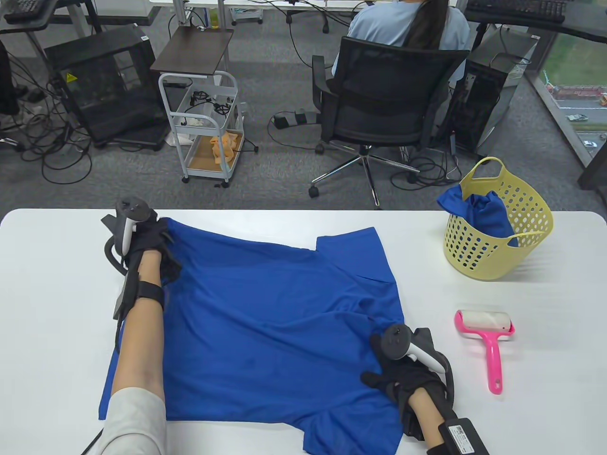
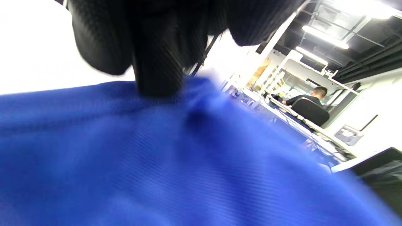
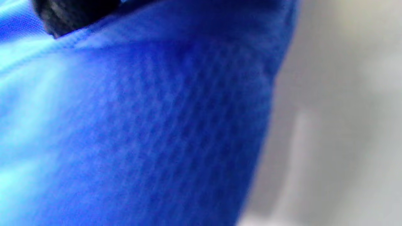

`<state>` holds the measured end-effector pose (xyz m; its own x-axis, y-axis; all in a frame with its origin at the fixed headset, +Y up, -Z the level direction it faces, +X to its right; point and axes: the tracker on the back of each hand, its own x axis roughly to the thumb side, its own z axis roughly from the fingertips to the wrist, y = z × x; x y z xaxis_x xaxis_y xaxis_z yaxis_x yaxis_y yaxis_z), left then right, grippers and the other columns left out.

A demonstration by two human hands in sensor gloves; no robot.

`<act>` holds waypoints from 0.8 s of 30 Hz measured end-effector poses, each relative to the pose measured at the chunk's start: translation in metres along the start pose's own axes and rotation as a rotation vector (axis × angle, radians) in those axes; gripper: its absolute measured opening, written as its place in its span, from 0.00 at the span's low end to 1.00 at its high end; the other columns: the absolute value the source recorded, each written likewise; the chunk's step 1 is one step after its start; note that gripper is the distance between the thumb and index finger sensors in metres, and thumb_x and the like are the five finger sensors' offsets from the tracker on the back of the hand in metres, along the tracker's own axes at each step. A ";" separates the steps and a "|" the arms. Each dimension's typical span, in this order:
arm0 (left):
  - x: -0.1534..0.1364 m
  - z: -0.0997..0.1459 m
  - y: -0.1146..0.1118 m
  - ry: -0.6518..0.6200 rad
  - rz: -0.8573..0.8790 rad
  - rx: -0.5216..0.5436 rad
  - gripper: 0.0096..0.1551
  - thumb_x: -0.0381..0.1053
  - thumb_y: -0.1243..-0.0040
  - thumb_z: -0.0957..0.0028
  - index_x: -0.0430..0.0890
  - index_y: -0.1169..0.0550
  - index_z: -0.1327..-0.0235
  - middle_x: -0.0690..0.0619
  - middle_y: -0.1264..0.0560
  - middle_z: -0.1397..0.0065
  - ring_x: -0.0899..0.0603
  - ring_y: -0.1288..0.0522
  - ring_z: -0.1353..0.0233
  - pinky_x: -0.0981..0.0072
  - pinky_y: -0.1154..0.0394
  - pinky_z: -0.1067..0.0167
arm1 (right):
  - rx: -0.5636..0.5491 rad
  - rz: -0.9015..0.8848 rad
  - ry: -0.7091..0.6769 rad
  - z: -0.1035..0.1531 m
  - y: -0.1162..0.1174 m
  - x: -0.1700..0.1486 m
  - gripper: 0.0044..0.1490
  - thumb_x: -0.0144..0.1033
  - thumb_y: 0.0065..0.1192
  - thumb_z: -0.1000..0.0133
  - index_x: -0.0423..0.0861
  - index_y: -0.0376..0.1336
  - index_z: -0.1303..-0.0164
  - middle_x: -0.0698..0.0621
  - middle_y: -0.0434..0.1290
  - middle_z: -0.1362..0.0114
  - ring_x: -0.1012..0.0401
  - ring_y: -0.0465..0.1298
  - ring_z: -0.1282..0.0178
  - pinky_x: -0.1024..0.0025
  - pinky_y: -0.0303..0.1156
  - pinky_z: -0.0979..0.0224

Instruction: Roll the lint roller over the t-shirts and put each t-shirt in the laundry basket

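Spreading the blue knit t-shirt [image 1: 275, 322] flat on the white table [image 1: 521, 426]. Left hand [image 1: 151, 237] pinching its far corner; right hand [image 1: 403, 374] on its near edge, grip unclear. Next, reaching right-handed for the pink-handled lint roller [image 1: 488, 336], untouched beside the yellow perforated plastic laundry basket [image 1: 498, 237].

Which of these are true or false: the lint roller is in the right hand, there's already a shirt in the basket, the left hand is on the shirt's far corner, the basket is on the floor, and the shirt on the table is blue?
1. The lint roller is in the right hand. False: it lies on the table, right of that hand, apart from it.
2. The laundry basket already holds blue cloth. True.
3. The left hand is at the far left corner of the t-shirt. True.
4. The basket is on the floor. False: it stands on the table, at its far right.
5. The spread t-shirt is blue. True.
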<state>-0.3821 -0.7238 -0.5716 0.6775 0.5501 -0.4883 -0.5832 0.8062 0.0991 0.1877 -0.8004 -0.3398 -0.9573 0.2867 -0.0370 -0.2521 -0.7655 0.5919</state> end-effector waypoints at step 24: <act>-0.098 0.187 -0.052 -0.148 -0.519 -0.539 0.45 0.65 0.45 0.43 0.68 0.55 0.20 0.55 0.64 0.15 0.33 0.66 0.15 0.29 0.56 0.26 | -0.222 -0.105 0.002 0.011 -0.071 -0.011 0.38 0.46 0.50 0.40 0.55 0.42 0.21 0.47 0.39 0.13 0.42 0.40 0.17 0.35 0.46 0.22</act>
<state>-0.3342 -0.7794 -0.3666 0.9554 0.1834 -0.2317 -0.2858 0.7722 -0.5675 0.2178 -0.7427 -0.3729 -0.9243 0.3708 -0.0906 -0.3753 -0.8394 0.3932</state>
